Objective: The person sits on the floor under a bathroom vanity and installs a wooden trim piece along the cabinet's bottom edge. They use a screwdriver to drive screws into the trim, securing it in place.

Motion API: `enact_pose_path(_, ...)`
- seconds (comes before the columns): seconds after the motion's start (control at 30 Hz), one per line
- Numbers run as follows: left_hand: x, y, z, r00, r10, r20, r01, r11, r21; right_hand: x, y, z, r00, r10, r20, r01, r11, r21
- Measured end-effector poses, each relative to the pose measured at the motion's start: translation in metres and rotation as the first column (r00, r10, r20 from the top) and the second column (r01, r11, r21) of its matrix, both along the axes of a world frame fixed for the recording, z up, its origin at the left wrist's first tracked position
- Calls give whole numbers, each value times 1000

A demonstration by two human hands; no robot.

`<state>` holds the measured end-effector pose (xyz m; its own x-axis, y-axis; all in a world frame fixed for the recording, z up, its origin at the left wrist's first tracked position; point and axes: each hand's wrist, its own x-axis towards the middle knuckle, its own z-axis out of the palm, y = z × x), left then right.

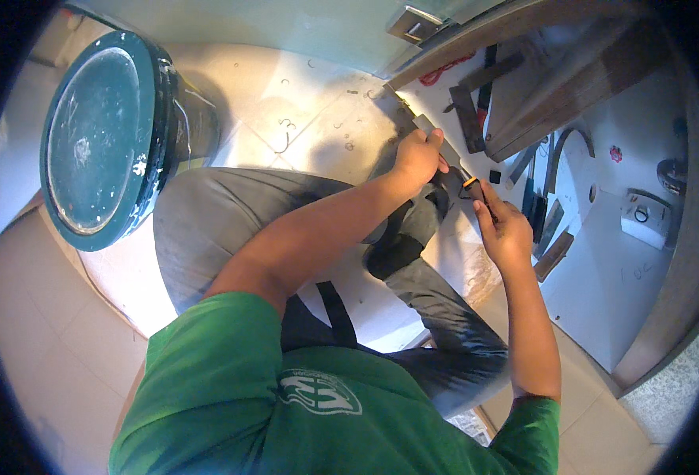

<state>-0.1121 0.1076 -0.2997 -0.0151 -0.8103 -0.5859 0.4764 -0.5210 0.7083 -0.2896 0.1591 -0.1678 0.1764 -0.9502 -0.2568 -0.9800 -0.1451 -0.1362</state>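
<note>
My right hand (506, 229) is closed round the dark handle of a hand tool, which has an orange band (470, 183) near its front end. My left hand (419, 156) is closed at a flat grey strip (449, 150) in line with that handle. Whether the strip is the tool's own blade or a separate piece, I cannot tell. Both hands are above my folded legs, beside the edge of a wooden frame. My left fingers and thumb partly hide the strip.
A bucket with a green lid (88, 138) stands at the left. Curled shavings (286, 138) lie on the tiles ahead. At the right, a wood-edged compartment contains dark strips (467, 119), a red cord (444, 71), a curved strip (559, 158), a wooden block (554, 256) and a white box (646, 218).
</note>
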Motion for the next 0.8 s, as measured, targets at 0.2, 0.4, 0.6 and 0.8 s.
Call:
enact_pose_path(0.2,13,-11,-11,998,48,42,-46,997,-59,15,-13,-9,996,69,63,-63,994,-88)
enact_pose_path(0.4,5,-4,-7,1000,30,8,-30,999,-30,11,-8,-1,1000,20,15,-20,1000,-19)
enact_pose_path(0.6,14,-7,1,999,12,30,-12,1000,0,11,-10,-9,992,85,98,-75,992,-100)
enact_pose_path(0.8,26,-19,-7,994,111,-1,-111,989,-94,31,-19,-10,997,72,26,-69,991,-113)
